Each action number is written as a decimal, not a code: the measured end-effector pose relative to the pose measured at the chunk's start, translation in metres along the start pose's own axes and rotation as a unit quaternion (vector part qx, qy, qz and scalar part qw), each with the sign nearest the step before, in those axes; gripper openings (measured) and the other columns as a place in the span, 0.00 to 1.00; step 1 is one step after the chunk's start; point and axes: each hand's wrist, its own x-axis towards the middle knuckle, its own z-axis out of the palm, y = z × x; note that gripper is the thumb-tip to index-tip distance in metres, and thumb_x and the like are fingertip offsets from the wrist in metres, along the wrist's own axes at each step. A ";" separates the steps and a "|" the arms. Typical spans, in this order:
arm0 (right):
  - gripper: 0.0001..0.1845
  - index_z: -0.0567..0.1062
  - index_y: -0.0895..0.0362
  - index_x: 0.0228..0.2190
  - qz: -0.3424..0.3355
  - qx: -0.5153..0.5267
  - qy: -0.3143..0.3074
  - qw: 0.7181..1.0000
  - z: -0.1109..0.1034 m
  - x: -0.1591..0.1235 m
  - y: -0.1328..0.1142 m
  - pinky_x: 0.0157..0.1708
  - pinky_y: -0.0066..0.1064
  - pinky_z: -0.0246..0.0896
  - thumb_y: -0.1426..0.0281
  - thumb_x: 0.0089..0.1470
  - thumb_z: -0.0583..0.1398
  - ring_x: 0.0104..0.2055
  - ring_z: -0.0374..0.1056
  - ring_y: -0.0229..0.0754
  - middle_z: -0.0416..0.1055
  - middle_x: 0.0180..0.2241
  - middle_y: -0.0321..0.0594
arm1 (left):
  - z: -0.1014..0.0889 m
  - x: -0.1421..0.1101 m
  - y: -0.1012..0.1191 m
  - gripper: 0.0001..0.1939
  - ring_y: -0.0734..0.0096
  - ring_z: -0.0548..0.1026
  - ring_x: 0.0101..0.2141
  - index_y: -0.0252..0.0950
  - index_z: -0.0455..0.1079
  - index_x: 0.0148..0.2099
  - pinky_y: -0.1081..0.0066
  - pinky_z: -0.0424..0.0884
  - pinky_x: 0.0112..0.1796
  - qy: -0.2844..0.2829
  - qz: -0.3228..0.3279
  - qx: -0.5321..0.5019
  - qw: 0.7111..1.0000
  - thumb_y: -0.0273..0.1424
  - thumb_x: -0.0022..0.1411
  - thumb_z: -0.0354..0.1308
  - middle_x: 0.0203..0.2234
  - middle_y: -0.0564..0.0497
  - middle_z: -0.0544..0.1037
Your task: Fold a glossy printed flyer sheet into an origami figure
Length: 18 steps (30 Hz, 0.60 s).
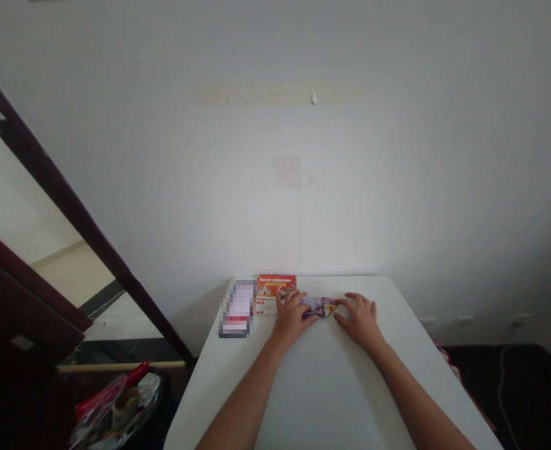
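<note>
A small piece of colourful printed paper (325,306), purple with yellow and red parts, lies at the far half of the white table (327,387). At its left end, my left hand (290,315) has the paper between thumb and fingers. The thumb and index finger of my right hand (360,317) close on the paper's right end. Part of the paper is hidden under my fingers. A red and white leaflet (267,304) lies flat behind my left hand, which covers its right part.
Left of the leaflet lies a blurred-out, phone-like object (238,309). Behind the table stands a grey-white wall (397,156). A bin with rubbish (125,406) is on the floor at lower left, near a dark door frame (92,231). A cable (501,375) hangs at right.
</note>
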 end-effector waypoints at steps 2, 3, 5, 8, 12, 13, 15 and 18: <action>0.20 0.74 0.42 0.50 -0.001 0.005 0.006 1.000 0.000 0.000 0.000 0.59 0.70 0.42 0.58 0.55 0.60 0.61 0.57 0.56 0.64 0.55 0.44 | 0.000 0.001 0.000 0.10 0.56 0.64 0.60 0.45 0.80 0.40 0.39 0.43 0.64 0.020 0.005 -0.015 1.000 0.41 0.62 0.62 0.54 0.50 0.75; 0.19 0.74 0.42 0.49 -0.001 0.008 0.011 1.000 0.001 0.000 0.001 0.59 0.70 0.42 0.58 0.55 0.60 0.60 0.57 0.56 0.65 0.55 0.43 | -0.001 0.001 0.000 0.09 0.56 0.65 0.59 0.44 0.80 0.39 0.40 0.44 0.64 0.030 0.006 -0.022 0.999 0.41 0.62 0.61 0.54 0.50 0.76; 0.16 0.76 0.42 0.46 -0.002 0.015 0.029 0.999 0.003 0.001 0.003 0.58 0.69 0.43 0.57 0.56 0.60 0.60 0.58 0.56 0.66 0.54 0.43 | -0.001 0.001 0.000 0.09 0.57 0.67 0.58 0.44 0.80 0.38 0.40 0.44 0.64 0.052 0.011 -0.034 0.998 0.40 0.63 0.61 0.53 0.50 0.77; 0.12 0.79 0.44 0.39 -0.025 0.039 0.056 0.997 0.006 0.004 0.009 0.58 0.62 0.49 0.56 0.57 0.59 0.57 0.61 0.54 0.68 0.51 0.42 | -0.001 0.002 0.000 0.09 0.59 0.69 0.56 0.42 0.79 0.36 0.43 0.48 0.63 0.089 0.022 -0.050 0.994 0.39 0.64 0.60 0.51 0.49 0.77; 0.12 0.80 0.47 0.34 -0.070 0.089 0.075 0.991 0.008 0.010 0.017 0.55 0.51 0.57 0.57 0.59 0.58 0.53 0.64 0.50 0.71 0.48 0.42 | -0.005 0.004 0.000 0.10 0.62 0.72 0.53 0.41 0.78 0.35 0.46 0.54 0.62 0.137 0.034 -0.075 0.987 0.38 0.65 0.59 0.48 0.49 0.78; 0.13 0.80 0.48 0.33 -0.075 0.101 0.078 0.989 0.009 0.011 0.018 0.54 0.49 0.58 0.57 0.59 0.58 0.52 0.64 0.50 0.72 0.47 0.43 | -0.006 0.004 0.000 0.10 0.62 0.72 0.52 0.40 0.77 0.35 0.47 0.55 0.61 0.148 0.032 -0.078 0.985 0.38 0.65 0.59 0.47 0.48 0.78; 0.14 0.79 0.50 0.33 -0.084 0.119 0.079 0.986 0.010 0.013 0.020 0.52 0.47 0.59 0.57 0.60 0.57 0.51 0.65 0.49 0.72 0.46 0.43 | -0.009 0.005 0.000 0.09 0.61 0.73 0.51 0.40 0.77 0.37 0.47 0.58 0.60 0.165 0.020 -0.078 0.983 0.39 0.64 0.60 0.46 0.48 0.78; 0.13 0.79 0.51 0.31 -0.086 0.117 0.079 0.986 0.013 0.013 0.021 0.52 0.46 0.60 0.59 0.60 0.58 0.51 0.64 0.49 0.72 0.46 0.43 | -0.010 0.006 0.000 0.14 0.59 0.71 0.53 0.41 0.75 0.48 0.46 0.58 0.60 0.150 -0.010 -0.059 0.987 0.38 0.61 0.64 0.48 0.47 0.77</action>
